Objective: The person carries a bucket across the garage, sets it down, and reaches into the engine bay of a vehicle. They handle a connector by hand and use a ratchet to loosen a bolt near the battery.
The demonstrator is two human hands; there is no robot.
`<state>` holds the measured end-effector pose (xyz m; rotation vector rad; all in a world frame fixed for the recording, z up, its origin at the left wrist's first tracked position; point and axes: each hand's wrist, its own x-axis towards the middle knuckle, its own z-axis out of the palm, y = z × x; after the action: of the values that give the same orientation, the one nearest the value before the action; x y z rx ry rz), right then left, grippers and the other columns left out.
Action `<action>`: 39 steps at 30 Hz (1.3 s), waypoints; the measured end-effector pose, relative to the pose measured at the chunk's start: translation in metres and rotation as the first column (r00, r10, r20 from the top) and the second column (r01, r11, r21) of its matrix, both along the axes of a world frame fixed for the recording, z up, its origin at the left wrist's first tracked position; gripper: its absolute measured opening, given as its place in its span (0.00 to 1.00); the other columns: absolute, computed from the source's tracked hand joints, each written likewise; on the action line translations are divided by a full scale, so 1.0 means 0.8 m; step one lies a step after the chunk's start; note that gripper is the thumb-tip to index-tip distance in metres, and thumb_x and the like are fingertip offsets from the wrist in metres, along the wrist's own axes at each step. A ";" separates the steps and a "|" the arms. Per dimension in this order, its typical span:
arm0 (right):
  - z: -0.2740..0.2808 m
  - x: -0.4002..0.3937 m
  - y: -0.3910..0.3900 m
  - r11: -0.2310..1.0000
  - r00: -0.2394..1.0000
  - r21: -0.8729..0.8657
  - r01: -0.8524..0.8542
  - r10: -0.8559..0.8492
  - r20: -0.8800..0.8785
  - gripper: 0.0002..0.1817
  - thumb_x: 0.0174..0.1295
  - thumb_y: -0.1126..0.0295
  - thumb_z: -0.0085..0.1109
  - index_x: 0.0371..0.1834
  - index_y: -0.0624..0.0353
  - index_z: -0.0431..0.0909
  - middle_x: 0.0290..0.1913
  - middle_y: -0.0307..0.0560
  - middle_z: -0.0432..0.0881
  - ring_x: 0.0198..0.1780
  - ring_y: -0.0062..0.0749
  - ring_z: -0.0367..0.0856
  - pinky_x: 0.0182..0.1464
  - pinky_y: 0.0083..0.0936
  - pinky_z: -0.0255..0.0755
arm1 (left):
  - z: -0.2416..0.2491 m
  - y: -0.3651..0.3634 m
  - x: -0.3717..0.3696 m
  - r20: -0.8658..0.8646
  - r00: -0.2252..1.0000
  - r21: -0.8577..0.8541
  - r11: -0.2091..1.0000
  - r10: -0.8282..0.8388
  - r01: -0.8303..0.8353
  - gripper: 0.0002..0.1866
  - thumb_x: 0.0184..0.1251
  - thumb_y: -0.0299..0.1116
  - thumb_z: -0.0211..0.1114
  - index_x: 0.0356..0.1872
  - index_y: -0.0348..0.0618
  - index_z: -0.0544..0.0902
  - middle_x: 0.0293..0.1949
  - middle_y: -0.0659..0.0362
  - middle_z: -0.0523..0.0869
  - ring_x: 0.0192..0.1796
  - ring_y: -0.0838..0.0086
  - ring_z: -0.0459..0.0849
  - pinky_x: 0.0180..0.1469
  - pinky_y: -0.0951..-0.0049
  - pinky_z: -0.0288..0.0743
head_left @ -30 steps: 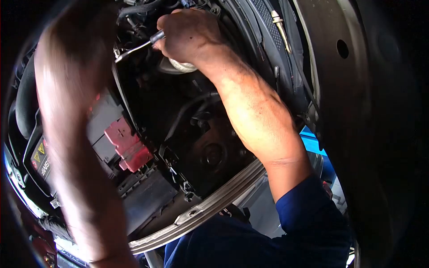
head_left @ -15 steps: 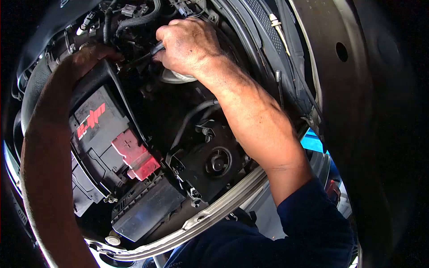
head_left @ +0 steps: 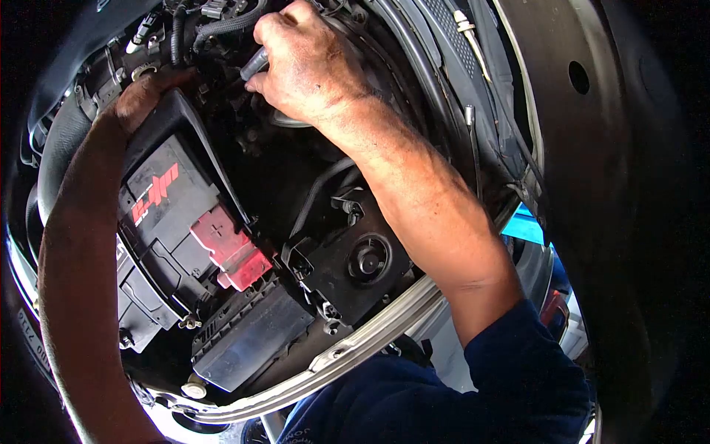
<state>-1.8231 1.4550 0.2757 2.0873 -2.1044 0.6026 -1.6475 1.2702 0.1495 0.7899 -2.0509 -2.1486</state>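
Note:
My right hand is closed around a short grey cylindrical piece, whose end sticks out between thumb and fingers. Whether it is a hose end or a tool handle I cannot make out. It is held high over the engine bay, beside dark hoses and wiring. In shadow on the left, my left hand reaches past the upper end of the car battery. Its fingers go in among dark parts and are hidden. A black hold-down bar runs along the battery's side, near a red terminal cover.
Below the battery lies a black box-shaped cover. A round-centred black housing sits to its right. The metal front edge of the bay curves along the bottom. A ribbed hose crosses the top, and a thin metal rod stands at right.
My right hand has moved slightly up and left, its grip turned, showing more of the grey piece. My left hand stays by the battery's upper end. The view has shifted a little.

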 end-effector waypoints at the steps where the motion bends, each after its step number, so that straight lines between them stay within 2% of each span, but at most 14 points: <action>1: -0.001 0.001 0.001 1.000 0.995 -0.023 -0.013 0.015 0.095 0.20 0.43 0.76 0.65 0.38 0.64 0.66 0.40 0.60 0.68 0.44 0.57 0.73 0.45 0.42 0.70 | 0.000 -0.002 0.000 0.000 1.000 0.001 1.000 -0.002 0.002 0.21 0.68 0.41 0.53 0.55 0.38 0.76 0.45 0.58 0.83 0.43 0.77 0.81 0.51 0.76 0.73; 6: 0.001 0.031 0.008 0.996 0.972 -0.079 0.046 -0.027 0.234 0.22 0.46 0.79 0.62 0.45 0.61 0.64 0.41 0.59 0.68 0.43 0.55 0.73 0.43 0.44 0.70 | 0.003 -0.007 -0.003 -0.033 0.999 0.361 0.932 -0.015 0.026 0.21 0.67 0.44 0.55 0.51 0.38 0.78 0.44 0.58 0.84 0.42 0.76 0.81 0.49 0.75 0.74; 8: -0.016 0.039 0.006 0.995 0.884 -0.077 0.068 -0.024 0.466 0.26 0.47 0.78 0.63 0.50 0.60 0.64 0.42 0.61 0.70 0.44 0.54 0.72 0.44 0.43 0.70 | -0.008 -0.007 -0.008 -0.072 0.997 0.376 0.927 0.024 0.005 0.21 0.67 0.44 0.55 0.50 0.38 0.78 0.42 0.59 0.84 0.42 0.76 0.82 0.49 0.75 0.74; 9: -0.023 0.046 0.005 0.951 0.933 -0.279 0.130 -0.022 0.360 0.28 0.51 0.74 0.61 0.57 0.59 0.62 0.42 0.58 0.73 0.41 0.47 0.75 0.40 0.38 0.74 | -0.013 -0.007 -0.009 -0.112 0.991 0.390 0.921 0.067 -0.018 0.21 0.67 0.45 0.55 0.49 0.38 0.79 0.41 0.59 0.85 0.41 0.76 0.82 0.48 0.75 0.74; 11: -0.043 0.058 0.001 0.916 0.848 -0.290 0.277 -0.091 0.521 0.28 0.46 0.74 0.67 0.52 0.61 0.66 0.39 0.52 0.75 0.40 0.41 0.78 0.40 0.34 0.75 | -0.011 -0.007 -0.009 -0.137 0.989 0.343 0.939 0.064 -0.013 0.21 0.67 0.45 0.55 0.49 0.38 0.79 0.41 0.59 0.85 0.41 0.76 0.82 0.49 0.75 0.73; 14: -0.079 0.067 -0.003 0.939 0.705 -0.175 0.295 -0.091 0.703 0.27 0.42 0.77 0.69 0.48 0.63 0.69 0.31 0.46 0.77 0.33 0.36 0.81 0.37 0.30 0.76 | 0.012 0.003 -0.007 -0.096 0.994 0.197 0.980 0.054 -0.034 0.22 0.67 0.46 0.55 0.50 0.38 0.79 0.43 0.59 0.84 0.43 0.75 0.81 0.52 0.75 0.72; 17: -0.058 0.071 -0.003 0.980 0.623 0.101 0.174 -0.189 0.759 0.15 0.46 0.71 0.63 0.38 0.64 0.76 0.32 0.62 0.80 0.37 0.50 0.81 0.45 0.39 0.74 | -0.007 -0.010 -0.010 -0.096 0.995 0.178 0.984 0.025 -0.008 0.24 0.67 0.47 0.54 0.52 0.37 0.78 0.46 0.58 0.83 0.47 0.75 0.80 0.55 0.75 0.70; 20: -0.049 0.064 -0.013 0.790 0.603 0.589 0.170 -0.556 0.572 0.15 0.47 0.58 0.57 0.24 0.61 0.79 0.33 0.52 0.84 0.35 0.39 0.82 0.41 0.33 0.73 | -0.029 -0.025 -0.008 -0.184 0.983 0.245 0.968 -0.018 0.063 0.26 0.67 0.49 0.53 0.54 0.37 0.77 0.48 0.57 0.83 0.48 0.74 0.79 0.57 0.74 0.68; 26: -0.115 0.054 -0.035 0.812 0.534 0.583 -0.031 -0.479 0.697 0.24 0.54 0.52 0.56 0.46 0.60 0.80 0.48 0.55 0.81 0.50 0.39 0.78 0.51 0.32 0.69 | 0.029 0.004 0.000 -0.094 0.994 0.210 0.974 -0.062 0.080 0.31 0.66 0.53 0.52 0.60 0.37 0.71 0.54 0.56 0.79 0.53 0.74 0.77 0.61 0.73 0.65; 28: -0.121 0.066 -0.039 0.803 0.450 0.594 0.058 -0.552 0.702 0.27 0.58 0.51 0.54 0.55 0.58 0.75 0.53 0.55 0.79 0.53 0.39 0.76 0.56 0.32 0.67 | 0.017 -0.003 0.003 -0.063 0.995 0.203 0.976 -0.071 0.083 0.32 0.66 0.54 0.52 0.62 0.37 0.70 0.56 0.56 0.78 0.54 0.74 0.76 0.61 0.73 0.65; 31: -0.128 0.067 -0.044 0.907 0.430 0.421 0.018 -0.387 0.816 0.29 0.58 0.52 0.56 0.57 0.61 0.72 0.51 0.55 0.79 0.50 0.39 0.78 0.54 0.33 0.69 | -0.002 -0.008 0.004 -0.268 0.963 0.170 0.983 -0.018 0.065 0.35 0.65 0.55 0.52 0.64 0.37 0.67 0.57 0.56 0.76 0.55 0.73 0.75 0.62 0.72 0.64; 35: -0.119 0.071 -0.047 0.802 -0.125 0.597 0.019 -0.591 0.797 0.26 0.56 0.58 0.60 0.54 0.64 0.74 0.45 0.54 0.81 0.44 0.40 0.79 0.47 0.35 0.72 | -0.004 -0.012 0.009 -0.229 0.972 0.105 0.991 -0.055 0.081 0.34 0.65 0.55 0.53 0.63 0.37 0.68 0.57 0.57 0.76 0.56 0.72 0.75 0.62 0.72 0.64; 38: -0.158 0.063 -0.063 0.873 -0.154 0.486 0.029 -0.476 0.866 0.23 0.56 0.63 0.60 0.52 0.64 0.75 0.42 0.53 0.81 0.40 0.39 0.79 0.42 0.35 0.73 | 0.000 -0.009 0.009 -0.388 0.911 0.068 0.982 -0.138 0.177 0.33 0.64 0.54 0.53 0.62 0.37 0.69 0.57 0.58 0.76 0.56 0.73 0.75 0.62 0.73 0.63; 39: -0.144 0.059 -0.065 0.831 0.051 0.553 0.062 -0.556 0.830 0.22 0.55 0.65 0.60 0.51 0.64 0.75 0.41 0.53 0.81 0.40 0.39 0.79 0.42 0.35 0.73 | 0.006 -0.004 0.008 -0.445 0.878 0.025 0.977 -0.179 0.212 0.33 0.64 0.54 0.53 0.62 0.37 0.70 0.57 0.58 0.76 0.56 0.73 0.75 0.63 0.73 0.63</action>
<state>-1.7760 1.4031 0.1603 1.0148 -3.4478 2.1462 -1.6409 1.2668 0.1544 0.0728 -1.8831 -2.2490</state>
